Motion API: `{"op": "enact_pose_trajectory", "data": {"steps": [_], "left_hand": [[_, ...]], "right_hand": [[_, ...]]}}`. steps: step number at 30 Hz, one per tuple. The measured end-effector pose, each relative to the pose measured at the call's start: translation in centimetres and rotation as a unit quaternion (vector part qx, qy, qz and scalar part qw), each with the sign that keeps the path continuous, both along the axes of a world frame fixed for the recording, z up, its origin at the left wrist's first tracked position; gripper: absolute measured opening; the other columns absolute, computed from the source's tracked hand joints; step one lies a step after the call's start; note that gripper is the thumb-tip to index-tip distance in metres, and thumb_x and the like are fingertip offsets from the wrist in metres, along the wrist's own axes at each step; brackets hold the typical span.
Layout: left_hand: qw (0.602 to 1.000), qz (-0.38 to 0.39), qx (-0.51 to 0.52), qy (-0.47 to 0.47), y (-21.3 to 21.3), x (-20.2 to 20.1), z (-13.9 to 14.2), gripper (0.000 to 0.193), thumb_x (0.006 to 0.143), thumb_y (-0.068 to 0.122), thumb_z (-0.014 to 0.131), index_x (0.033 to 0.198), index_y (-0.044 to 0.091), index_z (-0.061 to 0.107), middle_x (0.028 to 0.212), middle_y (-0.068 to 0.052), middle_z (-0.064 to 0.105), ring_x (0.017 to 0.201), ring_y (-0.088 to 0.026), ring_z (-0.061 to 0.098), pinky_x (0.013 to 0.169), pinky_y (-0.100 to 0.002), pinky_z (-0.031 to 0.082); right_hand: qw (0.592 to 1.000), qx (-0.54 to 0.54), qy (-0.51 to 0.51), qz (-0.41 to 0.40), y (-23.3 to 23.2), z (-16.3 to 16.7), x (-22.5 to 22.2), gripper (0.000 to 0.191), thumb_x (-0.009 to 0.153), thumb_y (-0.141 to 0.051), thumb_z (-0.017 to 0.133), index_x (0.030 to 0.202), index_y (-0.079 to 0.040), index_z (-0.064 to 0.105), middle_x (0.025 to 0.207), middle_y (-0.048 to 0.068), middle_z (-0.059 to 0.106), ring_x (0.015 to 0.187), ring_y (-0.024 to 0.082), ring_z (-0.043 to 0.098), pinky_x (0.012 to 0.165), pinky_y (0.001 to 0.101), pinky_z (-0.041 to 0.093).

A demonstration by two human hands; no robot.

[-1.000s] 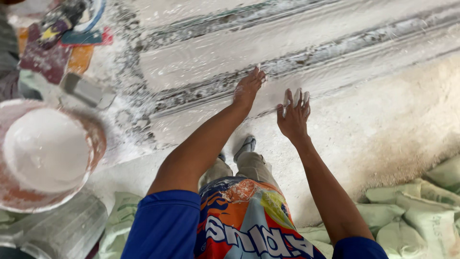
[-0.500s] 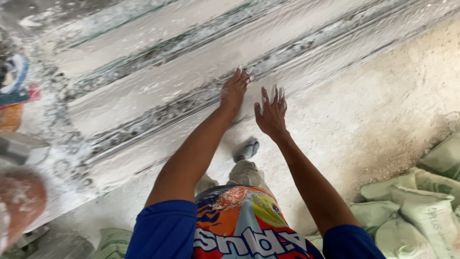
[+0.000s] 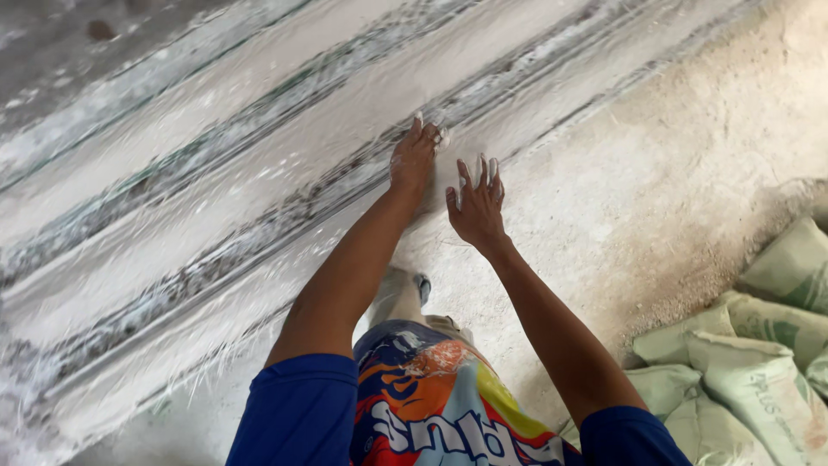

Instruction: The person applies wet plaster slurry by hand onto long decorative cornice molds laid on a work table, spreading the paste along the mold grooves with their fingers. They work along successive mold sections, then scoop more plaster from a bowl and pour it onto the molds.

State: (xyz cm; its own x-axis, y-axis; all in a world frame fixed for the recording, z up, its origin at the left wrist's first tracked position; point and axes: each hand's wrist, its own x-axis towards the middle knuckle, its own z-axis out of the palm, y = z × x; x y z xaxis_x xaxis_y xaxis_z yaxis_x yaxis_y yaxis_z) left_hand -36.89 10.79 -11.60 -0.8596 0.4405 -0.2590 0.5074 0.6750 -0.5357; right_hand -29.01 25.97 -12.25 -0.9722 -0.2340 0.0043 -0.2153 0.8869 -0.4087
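On the white ribbed slab [image 3: 259, 198], near its lower edge, I had my left hand [image 3: 414, 160] pressed flat and open, the right hand [image 3: 476, 203] open beside it, fingers spread. Stuffed green sacks [image 3: 759, 362] lay closed on the dusty floor [image 3: 655, 173], contents hidden.

Under our hands lies a long moulded panel [image 3: 259, 198] — white, ridged in parallel bands that run diagonally from lower left to upper right. Its flat strips are chalky and pale; the grooves between them look darker, streaked with grey and a faint green. Stray fibres bristle along the lower edge — probably glass-fibre matting, though the view is too soft to be sure. The panel rests flat on the dusty floor.
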Motion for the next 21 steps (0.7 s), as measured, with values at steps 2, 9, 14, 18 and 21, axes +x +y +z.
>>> {"op": "enact_pose_trajectory", "data": {"steps": [2,9,14,18,21], "left_hand": [[1.000,-0.015,-0.021,0.007,2.7,-2.2,-0.5,0.063,0.101,0.032,0.047,0.161,0.019,0.031,0.168,0.007,0.026,0.155,-0.016,0.018,0.125,-0.052,0.002],[0.998,-0.046,-0.041,-0.025,12.6,-10.4,-0.5,0.068,0.098,0.031,0.049,0.160,0.016,0.028,0.167,0.006,0.024,0.154,-0.019,0.019,0.123,-0.051,0.006],[0.998,-0.024,0.049,0.019,20.0,-17.0,-1.4,0.065,0.101,0.028,0.047,0.162,0.014,0.031,0.167,0.002,0.030,0.155,-0.019,0.022,0.124,-0.051,0.006],[0.998,-0.037,0.039,0.036,26.1,-22.7,-2.2,0.065,0.100,0.026,0.045,0.163,0.016,0.031,0.166,0.003,0.032,0.153,-0.018,0.024,0.124,-0.051,0.005],[0.996,-0.023,0.073,-0.044,30.5,-26.6,-2.4,0.058,0.102,0.030,0.042,0.158,0.020,0.031,0.166,0.007,0.026,0.153,-0.018,0.020,0.125,-0.052,0.006]], "right_hand": [[1.000,-0.010,0.016,-0.007,1.7,-0.2,-1.5,0.063,0.106,-0.034,0.051,0.160,-0.010,0.032,0.164,0.035,0.019,0.153,0.056,0.011,0.119,0.0662,0.016],[0.999,-0.002,0.004,-0.039,8.9,-0.8,-8.5,0.062,0.105,-0.034,0.051,0.161,-0.014,0.033,0.165,0.032,0.020,0.154,0.053,0.011,0.122,0.0642,0.015],[0.999,-0.001,-0.005,-0.043,16.2,-1.5,-15.3,0.063,0.103,-0.032,0.051,0.161,-0.014,0.034,0.165,0.031,0.019,0.154,0.052,0.009,0.121,0.0638,0.014],[0.998,0.023,-0.019,-0.063,22.9,-2.0,-20.7,0.063,0.103,-0.034,0.049,0.161,-0.015,0.033,0.165,0.031,0.017,0.154,0.052,0.008,0.120,0.0636,0.014],[0.997,0.023,-0.005,-0.077,27.9,-2.4,-24.5,0.060,0.107,-0.036,0.047,0.161,-0.015,0.033,0.167,0.031,0.017,0.155,0.051,0.008,0.122,0.0637,0.014]]}}
